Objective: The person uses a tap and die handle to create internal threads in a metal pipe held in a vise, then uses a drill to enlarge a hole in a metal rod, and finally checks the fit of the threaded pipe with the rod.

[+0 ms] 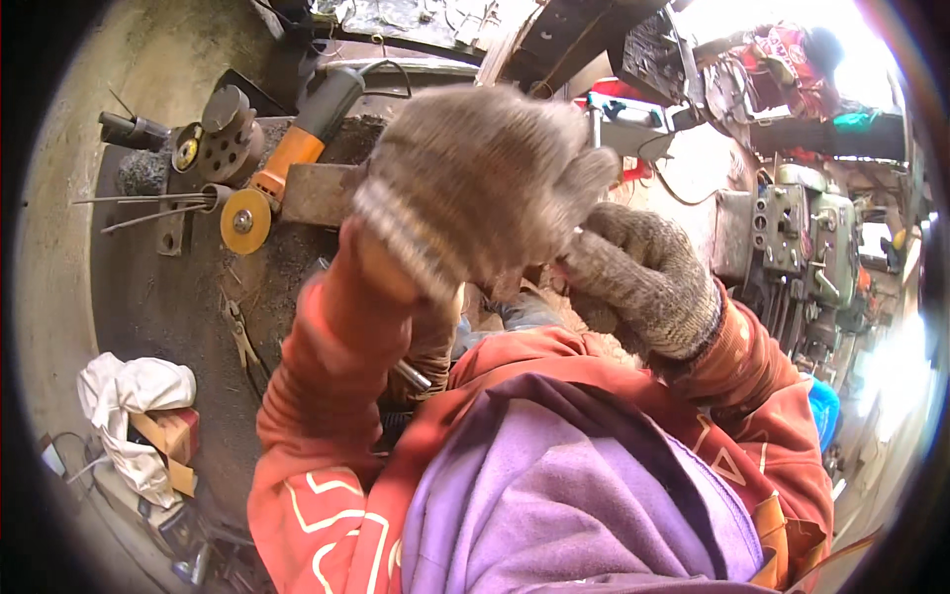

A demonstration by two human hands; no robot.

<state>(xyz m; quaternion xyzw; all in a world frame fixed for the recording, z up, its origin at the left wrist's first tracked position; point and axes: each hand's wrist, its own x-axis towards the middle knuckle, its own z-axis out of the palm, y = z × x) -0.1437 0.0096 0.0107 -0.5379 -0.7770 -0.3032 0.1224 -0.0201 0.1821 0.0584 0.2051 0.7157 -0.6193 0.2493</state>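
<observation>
My left hand [475, 183], in a grey-brown knitted glove, is raised in front of my chest with its back to the view. Motion blurs it, but its fingers look curled in. Beside it on the right, my right hand [648, 277] wears a matching glove, its fingers bent and closed toward the left hand. A small shiny bit shows between the two hands, and what they grip is mostly hidden. Just above the left fingertips stands a thin silvery rod [596, 124]; I cannot tell whether it is held.
Left on the dark bench lie an orange angle grinder [287, 163] with a yellow disc [244, 222], a drilled round metal piece [237, 148], thin rods in a metal cup [213, 198] and pliers [238, 335]. A white cloth [139, 386] covers a carton. A grey-green machine [831, 243] stands right.
</observation>
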